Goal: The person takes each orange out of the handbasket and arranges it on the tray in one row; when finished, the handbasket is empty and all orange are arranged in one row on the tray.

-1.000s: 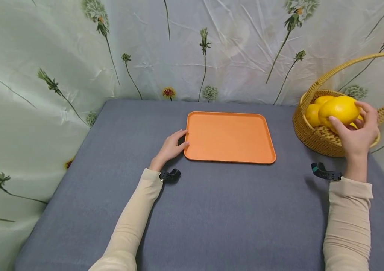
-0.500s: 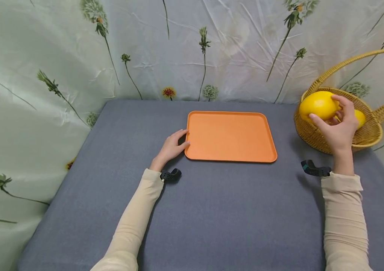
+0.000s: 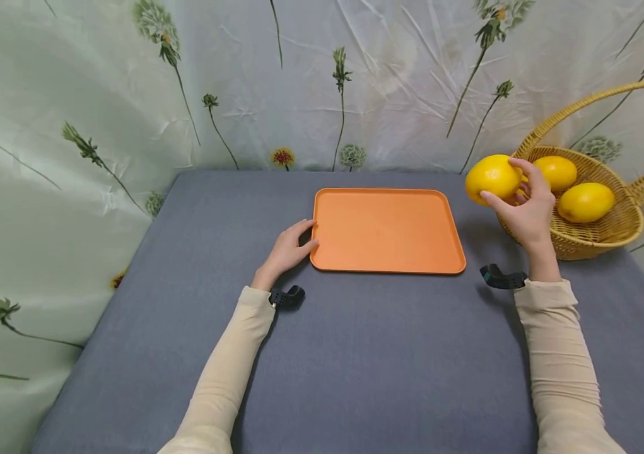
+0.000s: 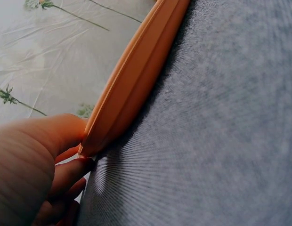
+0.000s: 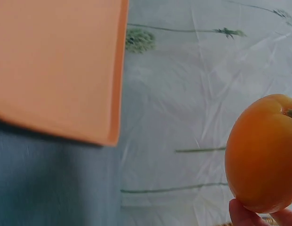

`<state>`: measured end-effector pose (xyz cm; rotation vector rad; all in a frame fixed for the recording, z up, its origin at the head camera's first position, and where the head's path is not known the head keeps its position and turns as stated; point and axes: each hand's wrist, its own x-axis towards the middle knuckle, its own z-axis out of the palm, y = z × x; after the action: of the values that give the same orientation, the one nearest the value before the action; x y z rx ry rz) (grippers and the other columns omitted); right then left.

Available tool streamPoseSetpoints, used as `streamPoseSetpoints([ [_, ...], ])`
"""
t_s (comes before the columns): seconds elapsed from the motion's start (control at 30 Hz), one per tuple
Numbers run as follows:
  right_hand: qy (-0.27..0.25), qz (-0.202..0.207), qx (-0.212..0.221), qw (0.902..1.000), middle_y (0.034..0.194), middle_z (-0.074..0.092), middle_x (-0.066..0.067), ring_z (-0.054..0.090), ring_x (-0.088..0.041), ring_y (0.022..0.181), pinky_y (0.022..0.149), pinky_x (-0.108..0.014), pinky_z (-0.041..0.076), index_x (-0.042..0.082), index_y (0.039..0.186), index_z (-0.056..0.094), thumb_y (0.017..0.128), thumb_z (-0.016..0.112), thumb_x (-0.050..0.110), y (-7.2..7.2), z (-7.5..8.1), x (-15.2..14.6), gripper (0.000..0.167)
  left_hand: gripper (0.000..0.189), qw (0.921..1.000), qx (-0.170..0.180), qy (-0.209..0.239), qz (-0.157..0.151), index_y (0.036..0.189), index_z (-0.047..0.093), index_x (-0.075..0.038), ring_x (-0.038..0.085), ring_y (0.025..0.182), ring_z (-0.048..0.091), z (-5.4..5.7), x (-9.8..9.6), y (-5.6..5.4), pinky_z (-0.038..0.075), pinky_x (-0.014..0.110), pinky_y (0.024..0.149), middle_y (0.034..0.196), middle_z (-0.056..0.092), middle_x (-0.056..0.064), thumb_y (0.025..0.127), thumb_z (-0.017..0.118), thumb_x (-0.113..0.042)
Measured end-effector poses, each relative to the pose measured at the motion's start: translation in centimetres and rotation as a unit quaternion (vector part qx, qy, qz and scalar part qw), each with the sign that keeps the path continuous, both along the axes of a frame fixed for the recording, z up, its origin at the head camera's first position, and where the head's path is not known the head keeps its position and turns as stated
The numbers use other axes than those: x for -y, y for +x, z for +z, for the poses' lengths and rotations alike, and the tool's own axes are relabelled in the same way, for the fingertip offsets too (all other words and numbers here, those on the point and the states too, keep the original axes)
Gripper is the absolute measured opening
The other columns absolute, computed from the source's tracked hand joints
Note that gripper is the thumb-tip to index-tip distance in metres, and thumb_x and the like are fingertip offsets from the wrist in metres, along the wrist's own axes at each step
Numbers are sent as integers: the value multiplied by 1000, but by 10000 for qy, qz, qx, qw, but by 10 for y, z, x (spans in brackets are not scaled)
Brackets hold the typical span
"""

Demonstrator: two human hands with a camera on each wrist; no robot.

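Note:
My right hand holds a yellow lemon between thumb and fingers, raised off the table just left of the wicker basket. In the right wrist view the lemon looks orange, its stem end on the right, with fingertips beneath it. Two more lemons show plainly inside the basket; the hand covers part of its left side. An orange tray lies flat at the back middle of the table. On its left rim rest the thumb and fingers of my left hand, seen also in the left wrist view.
The basket's tall handle arches above it at the right, partly out of view. A grey-blue cloth covers the table. Behind the table and along its left side hangs a pale curtain printed with flowers.
My right hand has carried the lemon leftward from over the basket to beside its left rim, uncovering the lemons inside. The left hand and the tray have kept their places.

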<state>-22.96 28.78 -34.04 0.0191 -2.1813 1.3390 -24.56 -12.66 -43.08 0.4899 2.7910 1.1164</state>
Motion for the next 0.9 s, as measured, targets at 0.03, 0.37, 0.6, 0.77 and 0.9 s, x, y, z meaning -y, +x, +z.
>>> streamPoseSetpoints([
  [0.03, 19, 85, -12, 10000, 118, 51, 20, 50, 2, 93, 76, -7, 42, 17, 128, 57, 71, 75, 5, 1, 2, 5, 61, 55, 10000, 19, 0, 6, 144, 39, -11, 29, 143, 28, 0, 0, 0, 25, 46, 116, 151, 36, 13, 94, 53, -30],
  [0.37, 438, 794, 32, 9959, 126, 55, -2, 46, 8, 102, 75, -3, 41, 10, 132, 55, 73, 75, 6, -17, -17, 31, 63, 54, 10000, -68, 31, -4, 143, 40, -9, 30, 142, 30, 0, -1, 0, 25, 46, 116, 149, 38, 15, 94, 54, -28],
  [0.6, 867, 1053, 194, 9905, 131, 53, -11, 49, -5, 109, 79, -8, 44, 19, 131, 56, 72, 79, 11, -26, -31, 56, 65, 55, 10000, -54, -1, 11, 143, 39, -8, 30, 142, 31, 1, 0, 0, 26, 46, 115, 149, 38, 15, 94, 55, -27],
  [0.77, 1032, 1401, 297, 9843, 134, 52, -11, 51, -26, 117, 88, -43, 51, 20, 132, 55, 72, 79, 14, -32, -36, 76, 65, 56, 9999, -117, -23, -22, 143, 39, -8, 30, 142, 31, 0, 0, 0, 27, 45, 115, 149, 39, 15, 94, 55, -28],
  [0.9, 1016, 1662, 458, 9798, 136, 50, -12, 49, -31, 121, 91, -57, 48, 19, 133, 54, 73, 79, 16, -36, -40, 91, 65, 55, 9999, -129, -27, -24, 143, 40, -9, 30, 142, 30, -1, 0, 1, 27, 46, 115, 149, 39, 15, 93, 55, -28],
])
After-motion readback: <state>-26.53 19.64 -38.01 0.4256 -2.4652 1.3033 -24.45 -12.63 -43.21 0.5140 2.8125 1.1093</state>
